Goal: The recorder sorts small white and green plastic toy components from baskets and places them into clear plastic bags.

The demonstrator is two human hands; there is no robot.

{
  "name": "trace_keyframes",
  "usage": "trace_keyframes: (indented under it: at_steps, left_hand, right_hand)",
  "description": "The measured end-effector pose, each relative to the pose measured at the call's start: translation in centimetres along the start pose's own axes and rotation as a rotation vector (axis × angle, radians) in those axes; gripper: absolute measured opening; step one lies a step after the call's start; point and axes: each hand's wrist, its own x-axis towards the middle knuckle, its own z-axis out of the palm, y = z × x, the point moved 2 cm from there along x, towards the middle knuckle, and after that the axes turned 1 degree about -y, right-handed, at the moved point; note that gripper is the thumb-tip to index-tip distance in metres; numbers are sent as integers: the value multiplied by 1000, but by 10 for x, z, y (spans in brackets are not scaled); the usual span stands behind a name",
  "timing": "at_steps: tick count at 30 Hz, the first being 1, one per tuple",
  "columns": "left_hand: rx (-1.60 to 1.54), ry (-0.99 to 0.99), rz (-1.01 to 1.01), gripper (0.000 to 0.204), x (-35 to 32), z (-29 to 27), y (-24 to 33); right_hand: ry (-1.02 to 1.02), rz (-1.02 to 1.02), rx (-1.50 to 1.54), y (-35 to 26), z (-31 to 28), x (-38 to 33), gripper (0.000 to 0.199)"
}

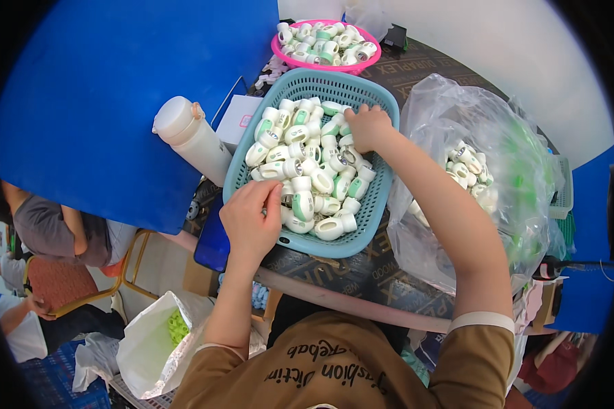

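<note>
A blue-grey plastic basket (303, 246) stands before me, heaped with small white flashlights (303, 199), many with pale green parts; some show shiny lens ends. My left hand (252, 217) is at the basket's near left rim. Its fingers are curled in and the thumb is pressed against them; anything inside the grip is hidden. Toward the far right side of the basket, my right hand (370, 128) reaches over the rim. Its bent fingers touch the pile beside a white piece, and whether they grip one is hidden.
Behind the basket sits a pink basin (351, 68) of similar flashlights. A clear plastic bag (433, 123) with more stands at the right. A white bottle (192, 140), a white box (239, 116) and a dark blue phone-like slab (213, 235) lie left. An open white bag (150, 341) is below.
</note>
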Motion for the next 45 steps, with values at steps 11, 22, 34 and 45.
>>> trace_keyframes:
  at_steps: [11, 22, 34, 45]
  left_hand:
    - [16, 33, 0, 9, -10, -3, 2]
    - [25, 26, 14, 8, -4, 0, 5]
    - [-10, 16, 15, 6, 9, 6, -3]
    - [-10, 67, 7, 6, -4, 3, -6]
  right_hand:
    - [463, 6, 273, 51, -57, -114, 59]
    - [419, -136, 209, 116, -41, -142, 68]
    - [-65, -472, 66, 9, -11, 22, 69]
    - [155, -344, 952, 83, -62, -71, 64]
